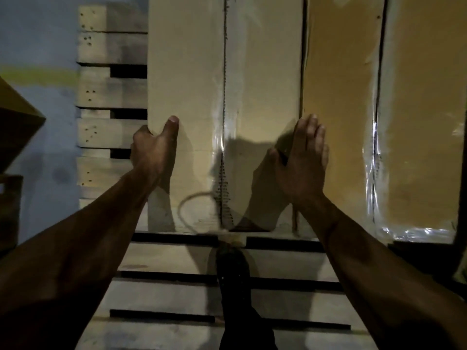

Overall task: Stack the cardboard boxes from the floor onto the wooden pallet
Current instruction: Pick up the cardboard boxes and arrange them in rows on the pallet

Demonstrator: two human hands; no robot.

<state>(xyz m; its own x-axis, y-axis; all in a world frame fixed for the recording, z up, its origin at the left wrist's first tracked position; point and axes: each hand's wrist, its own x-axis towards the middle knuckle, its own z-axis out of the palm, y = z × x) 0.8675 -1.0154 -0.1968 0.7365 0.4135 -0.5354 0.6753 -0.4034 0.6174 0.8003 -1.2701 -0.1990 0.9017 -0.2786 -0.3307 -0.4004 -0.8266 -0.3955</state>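
Note:
A pale cardboard box [197, 84] with a taped middle seam lies on the wooden pallet [111, 132]. Touching its right side is a darker brown box [341, 122] with shiny tape. My left hand [154, 150] grips the pale box's left edge, with the thumb on top and the fingers hidden down the side. My right hand [300, 162] lies flat on the box's right edge, by the gap between the two boxes, with its fingers straight. Both arms reach forward over the pallet's bare slats [177, 258].
My dark shoe [232, 269] stands on the near pallet slats, just short of the pale box. A loop of string [187, 205] lies on that box's near end. Another brown box [15, 127] sits on the blue-grey floor [38, 34] to the left of the pallet.

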